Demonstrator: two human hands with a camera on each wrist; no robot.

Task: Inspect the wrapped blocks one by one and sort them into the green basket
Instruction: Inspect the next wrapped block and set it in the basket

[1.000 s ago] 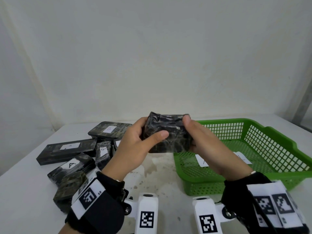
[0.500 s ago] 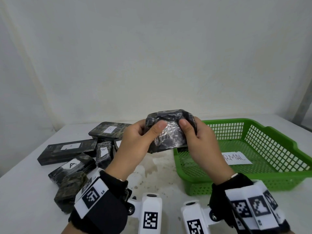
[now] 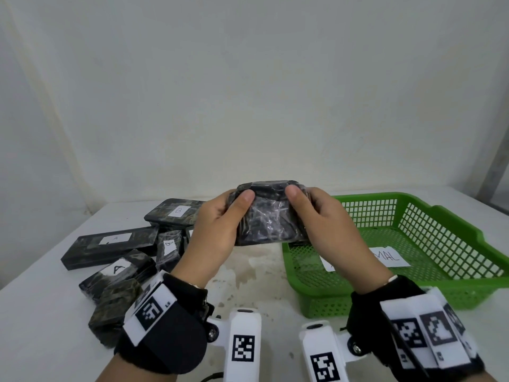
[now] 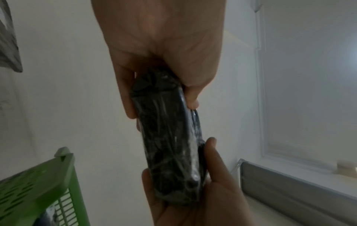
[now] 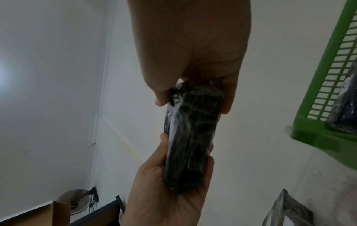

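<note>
I hold one dark wrapped block (image 3: 271, 216) in the air between both hands, above the table just left of the green basket (image 3: 440, 224). My left hand (image 3: 220, 221) grips its left end, thumb on the near face. My right hand (image 3: 322, 224) grips the right end the same way. A glossy, crinkled face of the wrap is turned toward me. The left wrist view shows the block (image 4: 170, 145) edge-on between the left hand (image 4: 164, 45) and the right hand (image 4: 193, 198). The right wrist view shows the block (image 5: 191, 137) held likewise.
Several dark wrapped blocks (image 3: 115, 244) with white A and B labels lie piled on the white table at the left. A paper label (image 3: 385, 256) lies on the basket floor. A dark wrapped thing (image 5: 345, 107) shows through the basket wall. A white wall stands behind.
Both hands have turned the block over; the marbled side seen a second ago has given way to a glossy crinkled face. The right wrist has shifted slightly. The pile and basket have not moved.
</note>
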